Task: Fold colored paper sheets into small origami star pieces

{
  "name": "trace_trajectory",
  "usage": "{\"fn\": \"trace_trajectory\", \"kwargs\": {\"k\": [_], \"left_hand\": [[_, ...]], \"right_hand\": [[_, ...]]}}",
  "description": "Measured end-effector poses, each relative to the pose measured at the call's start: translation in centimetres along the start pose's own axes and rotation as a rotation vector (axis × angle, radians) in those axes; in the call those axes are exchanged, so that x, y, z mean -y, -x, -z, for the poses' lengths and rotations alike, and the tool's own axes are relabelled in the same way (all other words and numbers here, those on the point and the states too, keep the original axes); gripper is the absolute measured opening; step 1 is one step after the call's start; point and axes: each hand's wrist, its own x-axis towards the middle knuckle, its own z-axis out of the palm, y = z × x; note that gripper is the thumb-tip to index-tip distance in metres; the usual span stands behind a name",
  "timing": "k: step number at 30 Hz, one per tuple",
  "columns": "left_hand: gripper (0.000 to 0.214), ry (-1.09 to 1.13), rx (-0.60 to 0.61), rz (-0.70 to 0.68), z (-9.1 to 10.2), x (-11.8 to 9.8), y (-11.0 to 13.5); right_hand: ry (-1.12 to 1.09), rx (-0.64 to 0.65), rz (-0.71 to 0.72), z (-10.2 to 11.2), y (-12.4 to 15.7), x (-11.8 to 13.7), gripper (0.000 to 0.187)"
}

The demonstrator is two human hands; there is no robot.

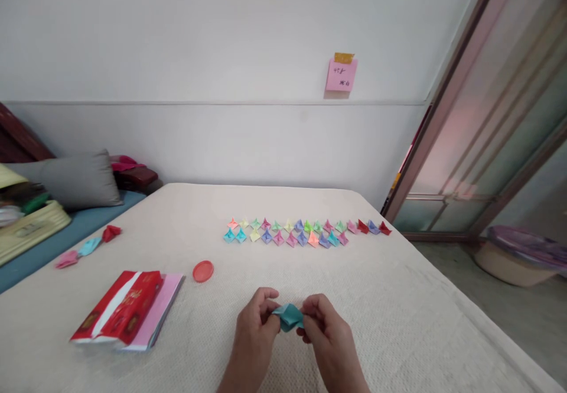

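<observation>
Between my two hands is a small teal folded paper piece (290, 317), held just above the cream table cover. My left hand (259, 325) pinches its left corner between thumb and fingers. On the other side, my right hand (325, 331) grips the right corner the same way. The piece looks puffed out in the middle with pointed ends. Beyond my hands, two rows of small folded paper shapes (278, 237) in many colours run across the table. The fingertips partly hide the paper's ends.
A red packet (121, 307) lies on a stack of coloured paper (162, 316) at left. Near it is a round red lid (202, 271). Several folded pieces (90, 246) sit at the table's left edge. A pink note (341, 75) is taped to the wall; a covered tub (518, 257) stands right.
</observation>
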Motion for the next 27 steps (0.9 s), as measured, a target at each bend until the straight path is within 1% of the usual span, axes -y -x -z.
{"fn": "trace_trajectory", "kwargs": {"k": [4,10,12,13,17,21,25,27], "left_hand": [[0.024,-0.053,0.025,-0.004,0.0,0.5,-0.4],[0.013,-0.121,0.036,-0.022,-0.1,-0.1,-0.5],[0.013,-0.130,0.030,-0.019,0.0,-0.3,-0.4],[0.015,-0.128,0.026,-0.013,0.1,-0.4,-0.4],[0.018,-0.087,0.036,0.043,0.3,-0.5,-0.5],[0.015,-0.049,0.010,0.076,0.6,-0.3,-0.9],[0.011,0.002,-0.015,0.104,0.8,-0.2,-1.2],[0.010,0.005,-0.027,0.124,0.9,-0.1,-1.3]], "right_hand": [[0.211,0.025,0.062,0.0,0.0,-0.2,0.010],[0.335,0.054,0.086,-0.2,0.0,0.0,0.008],[0.382,0.071,0.124,-0.2,0.1,0.1,0.009],[0.405,0.079,0.169,-0.3,0.2,0.0,0.011],[0.489,0.131,0.426,-0.3,0.4,-0.1,0.018],[0.606,0.184,0.541,-0.4,0.3,-0.4,0.016],[0.662,0.130,0.680,-0.5,-0.1,-1.3,0.024],[0.732,0.088,0.741,-0.5,-0.4,-1.9,0.025]]}}
